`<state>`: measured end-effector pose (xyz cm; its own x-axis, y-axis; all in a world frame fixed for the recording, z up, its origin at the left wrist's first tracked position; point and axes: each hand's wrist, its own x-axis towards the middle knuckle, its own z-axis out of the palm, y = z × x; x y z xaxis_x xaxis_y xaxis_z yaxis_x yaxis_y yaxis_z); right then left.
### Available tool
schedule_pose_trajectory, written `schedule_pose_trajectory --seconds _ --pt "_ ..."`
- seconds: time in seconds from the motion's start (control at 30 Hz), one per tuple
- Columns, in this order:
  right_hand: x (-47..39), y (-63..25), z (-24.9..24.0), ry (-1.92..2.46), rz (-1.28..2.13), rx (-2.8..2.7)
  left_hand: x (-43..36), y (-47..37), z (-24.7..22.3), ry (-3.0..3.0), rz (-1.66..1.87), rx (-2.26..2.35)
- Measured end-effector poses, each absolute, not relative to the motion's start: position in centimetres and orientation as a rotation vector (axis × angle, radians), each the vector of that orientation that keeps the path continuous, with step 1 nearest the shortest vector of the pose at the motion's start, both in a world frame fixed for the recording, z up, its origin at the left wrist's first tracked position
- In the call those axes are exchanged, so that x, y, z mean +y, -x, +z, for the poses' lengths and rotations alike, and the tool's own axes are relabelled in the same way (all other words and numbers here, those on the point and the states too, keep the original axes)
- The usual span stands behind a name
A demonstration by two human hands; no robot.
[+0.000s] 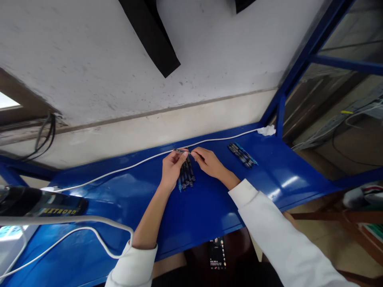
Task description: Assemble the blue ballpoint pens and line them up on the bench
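My left hand [173, 166] is closed around a dark pen [180, 151], thumb pressed along it, above the blue table. Thumb and fingers pinched together, my right hand [210, 162] meets the pen's right end; what sits between those fingertips is too small to make out. Beneath and between the hands lies a bunch of pens [186, 175], mostly black with a blue one at the left, partly hidden by my left hand. Apart from it, to the right, a second group of black and blue pens [241, 155] lies side by side on the table.
The blue table [206, 211] meets a wall at the back, where a white cable [143, 160] runs to crumpled white material [267, 130]. A black object with yellow lettering [44, 201] stands at left. A lit phone [218, 253] is below the front edge.
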<state>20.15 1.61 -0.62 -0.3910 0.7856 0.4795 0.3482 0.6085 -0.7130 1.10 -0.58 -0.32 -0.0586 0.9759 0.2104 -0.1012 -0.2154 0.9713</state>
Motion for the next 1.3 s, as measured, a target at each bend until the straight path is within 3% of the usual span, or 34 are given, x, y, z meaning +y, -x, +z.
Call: schedule_pose_trajectory --seconds 1.1,1.3 --pt "1.41 -20.13 -0.57 0.912 0.741 -1.931 -0.68 -1.36 -0.10 -1.204 1.472 1.069" --pt "1.45 -20.09 0.04 0.877 0.960 -1.863 -0.65 -1.26 -0.14 -1.186 1.480 1.061"
